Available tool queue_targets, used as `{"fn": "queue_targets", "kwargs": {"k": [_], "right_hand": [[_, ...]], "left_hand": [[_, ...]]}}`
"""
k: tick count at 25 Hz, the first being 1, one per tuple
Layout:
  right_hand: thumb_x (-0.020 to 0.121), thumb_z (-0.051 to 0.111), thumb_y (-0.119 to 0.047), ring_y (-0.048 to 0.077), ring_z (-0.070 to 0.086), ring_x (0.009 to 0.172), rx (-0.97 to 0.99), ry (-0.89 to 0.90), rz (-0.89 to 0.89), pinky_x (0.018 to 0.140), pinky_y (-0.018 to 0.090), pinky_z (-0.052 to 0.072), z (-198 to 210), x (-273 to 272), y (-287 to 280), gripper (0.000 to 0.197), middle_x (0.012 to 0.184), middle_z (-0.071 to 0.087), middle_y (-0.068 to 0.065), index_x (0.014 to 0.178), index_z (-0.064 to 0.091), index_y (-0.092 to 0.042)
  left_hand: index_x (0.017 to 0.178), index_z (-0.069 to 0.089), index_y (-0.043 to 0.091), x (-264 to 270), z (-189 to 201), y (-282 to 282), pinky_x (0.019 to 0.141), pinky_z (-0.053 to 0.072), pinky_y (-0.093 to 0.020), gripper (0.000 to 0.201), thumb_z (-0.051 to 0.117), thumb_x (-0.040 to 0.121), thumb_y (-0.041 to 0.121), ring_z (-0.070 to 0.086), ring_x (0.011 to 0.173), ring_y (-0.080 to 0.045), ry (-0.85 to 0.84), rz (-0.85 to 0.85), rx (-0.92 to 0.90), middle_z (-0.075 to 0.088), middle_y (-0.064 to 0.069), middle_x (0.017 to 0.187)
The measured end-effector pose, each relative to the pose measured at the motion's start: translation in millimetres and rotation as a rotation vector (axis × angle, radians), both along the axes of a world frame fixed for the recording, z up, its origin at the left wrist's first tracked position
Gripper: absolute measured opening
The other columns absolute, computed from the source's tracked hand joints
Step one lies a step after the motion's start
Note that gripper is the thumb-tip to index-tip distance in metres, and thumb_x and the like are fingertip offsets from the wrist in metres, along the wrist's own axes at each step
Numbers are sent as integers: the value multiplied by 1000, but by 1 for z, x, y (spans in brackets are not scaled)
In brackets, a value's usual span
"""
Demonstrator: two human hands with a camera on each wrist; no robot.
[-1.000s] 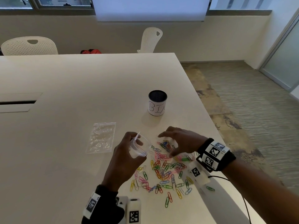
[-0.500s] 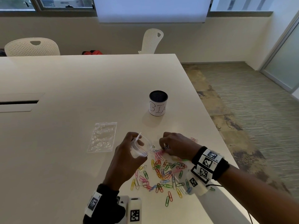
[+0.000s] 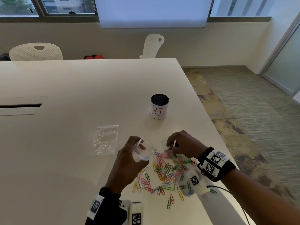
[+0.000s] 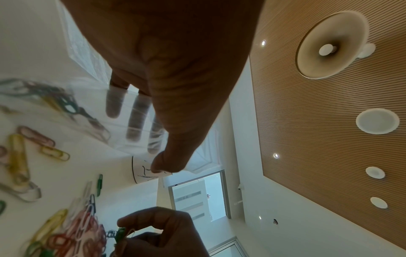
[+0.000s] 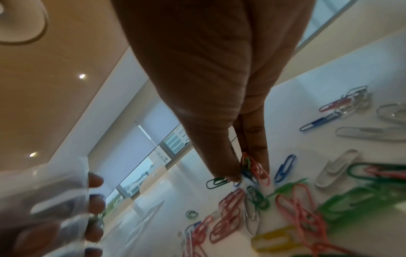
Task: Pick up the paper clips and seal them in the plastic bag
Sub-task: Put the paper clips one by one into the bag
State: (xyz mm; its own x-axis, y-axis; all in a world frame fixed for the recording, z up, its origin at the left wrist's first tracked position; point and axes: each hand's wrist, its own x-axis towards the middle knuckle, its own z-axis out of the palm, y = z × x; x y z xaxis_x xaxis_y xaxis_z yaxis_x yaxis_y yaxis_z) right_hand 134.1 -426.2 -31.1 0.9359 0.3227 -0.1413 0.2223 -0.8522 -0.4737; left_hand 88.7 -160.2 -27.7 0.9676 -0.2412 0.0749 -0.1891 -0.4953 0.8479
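Left hand (image 3: 129, 159) grips an open plastic bag (image 3: 143, 151) beside the paper clips (image 3: 165, 174); right hand (image 3: 181, 146) pinches several light, slippery clips, likeliest to spill

Spare bag (image 3: 104, 140) left of clips (image 3: 164, 174); cup (image 3: 159, 108) behind.

Ahead of where I'm gripping, the white table (image 3: 81, 88) runs to a cream wall (image 3: 113, 39) with two white perforated chairs (image 3: 34, 51) behind it — a lowered blind (image 3: 152, 12) between windows (image 3: 48, 5) above. Off to the right of my grip lies striped, worn carpet (image 3: 243, 111) and a frosted glass door (image 3: 285, 65). Overhead — a slatted wood ceiling (image 4: 329, 121) with round recessed lights (image 4: 377, 120).
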Motion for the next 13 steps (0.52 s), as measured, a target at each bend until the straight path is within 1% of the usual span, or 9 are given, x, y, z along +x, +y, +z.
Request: {"fn": "queue_targets", "kwargs": {"k": [3,5,6,7,8,10,12,13], "right_hand": [[86,78,-6,12,75,80,110,65,-67,73,21,62,4,-2,-7,12,92,79,2,95,82,-12],[86,78,-4,13,76,79,202,99,-131,70,14,59,8,-6,-10,13,88,80,2,95,83,-11],[85,78,-3,15,77,79,277,116,-175,71,12,58,11,-9,-11,13,86,81,4,95,82,-10],[85,78,-2,18,77,82,379,140,-215,73,15,59,16,-13,-10,12,86,81,7,96,82,-8],[86,78,-1,21,78,84,485,166,-242,77,19,61,21,-16,-9,12,87,81,10,96,81,-7],[88,77,-2,26,78,89,643,204,-262,85,28,62,34,-23,-4,12,91,80,13,99,79,-6],[89,76,-1,29,78,93,749,224,-260,89,31,62,49,-28,5,13,94,80,15,102,78,-4],[88,76,0,31,77,94,800,230,-258,89,32,62,55,-31,10,14,95,80,17,103,77,-2]], "left_hand": [[116,53,36,-1,1,0,71,50,-3,54,87,78,17,66,93,-3,5,-4,-2,68,15,105],[115,52,37,-1,1,0,70,51,-4,55,87,78,18,66,94,-2,3,-6,3,68,16,105],[115,51,38,-1,1,1,70,52,-5,55,87,78,19,66,95,-2,1,-9,7,68,17,105],[116,51,38,-1,1,0,70,52,-7,55,87,78,19,66,96,-2,-1,-13,10,68,17,105],[116,51,37,0,0,0,72,51,-8,56,87,78,19,66,97,-2,-5,-14,12,68,18,105],[116,52,35,-1,0,-1,76,54,-16,55,87,78,16,66,97,-1,-10,-13,9,68,19,104],[116,52,34,0,0,-2,77,58,-22,55,86,78,15,66,97,-2,-12,-15,7,68,17,105],[116,52,34,0,0,-3,77,58,-22,55,86,78,15,66,97,-2,-13,-17,8,68,17,105]]}}
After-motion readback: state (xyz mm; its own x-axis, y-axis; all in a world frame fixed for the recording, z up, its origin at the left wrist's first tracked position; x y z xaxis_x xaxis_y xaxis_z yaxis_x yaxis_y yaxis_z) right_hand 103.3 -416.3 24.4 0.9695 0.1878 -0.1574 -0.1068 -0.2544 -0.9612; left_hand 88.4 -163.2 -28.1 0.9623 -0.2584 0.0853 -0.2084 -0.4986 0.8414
